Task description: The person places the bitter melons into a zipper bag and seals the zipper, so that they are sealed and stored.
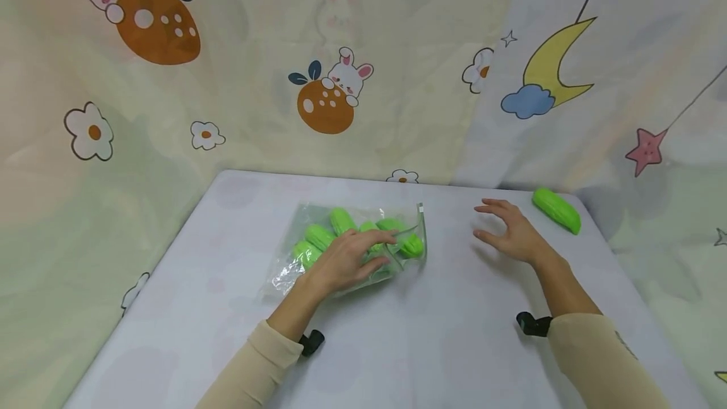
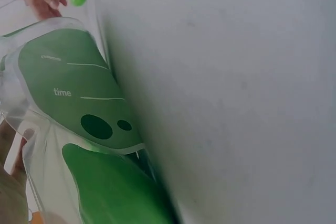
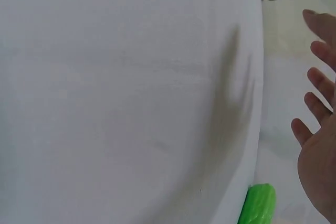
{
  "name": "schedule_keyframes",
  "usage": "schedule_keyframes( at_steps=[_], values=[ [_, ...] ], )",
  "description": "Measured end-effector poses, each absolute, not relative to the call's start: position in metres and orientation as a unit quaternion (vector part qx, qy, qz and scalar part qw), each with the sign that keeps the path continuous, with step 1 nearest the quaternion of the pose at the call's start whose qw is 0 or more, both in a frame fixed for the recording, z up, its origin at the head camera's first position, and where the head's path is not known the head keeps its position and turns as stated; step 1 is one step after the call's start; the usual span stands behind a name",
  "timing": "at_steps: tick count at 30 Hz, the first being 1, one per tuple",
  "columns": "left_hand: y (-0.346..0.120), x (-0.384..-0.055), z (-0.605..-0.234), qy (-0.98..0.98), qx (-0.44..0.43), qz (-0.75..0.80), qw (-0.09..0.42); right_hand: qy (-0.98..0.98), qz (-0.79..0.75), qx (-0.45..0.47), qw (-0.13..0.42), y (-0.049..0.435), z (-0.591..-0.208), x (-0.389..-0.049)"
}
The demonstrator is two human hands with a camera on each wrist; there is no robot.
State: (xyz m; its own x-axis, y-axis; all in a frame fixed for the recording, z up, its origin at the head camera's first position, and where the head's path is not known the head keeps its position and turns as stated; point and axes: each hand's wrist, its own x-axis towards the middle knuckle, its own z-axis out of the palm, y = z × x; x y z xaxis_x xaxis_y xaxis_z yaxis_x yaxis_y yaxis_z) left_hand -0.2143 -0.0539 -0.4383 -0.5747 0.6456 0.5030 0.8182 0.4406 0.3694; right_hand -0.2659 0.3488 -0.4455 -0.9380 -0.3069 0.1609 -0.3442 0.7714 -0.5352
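A clear zip bag [image 1: 292, 273] lies on the table at centre left, with several bright green, ridged, cucumber-shaped pieces [image 1: 342, 222] inside. My left hand [image 1: 343, 260] is over it, thumb and forefinger spread apart at the turned-back film by its right-hand mouth. In the left wrist view, a green printed panel [image 2: 68, 82] marked "time" shows on the bag, and part of the hand shows at the left edge. My right hand [image 1: 514, 232] hovers over the table with fingers apart, holding nothing. Beyond it, a single green cucumber-shaped piece [image 1: 556, 210] lies near the far right corner.
The table [image 1: 454, 333] has a pale cloth cover. Behind it and at the sides hangs a printed curtain [image 1: 250, 112] with rabbits, flowers and a moon. A small black device [image 1: 534, 324] is worn at the right wrist, another [image 1: 311, 343] at the left.
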Motion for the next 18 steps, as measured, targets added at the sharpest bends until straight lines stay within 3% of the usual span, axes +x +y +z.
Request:
schedule_keyframes(
  at_steps=[11,18],
  values=[
    [-0.061,-0.215,-0.443,-0.836,-0.434,-0.297,0.158,-0.937,0.259,0.197,0.125,0.371,-0.453,-0.275],
    [-0.057,-0.217,-0.441,-0.832,-0.437,-0.305,0.154,-0.952,0.217,0.172,0.129,0.39,-0.449,-0.276]
  ],
)
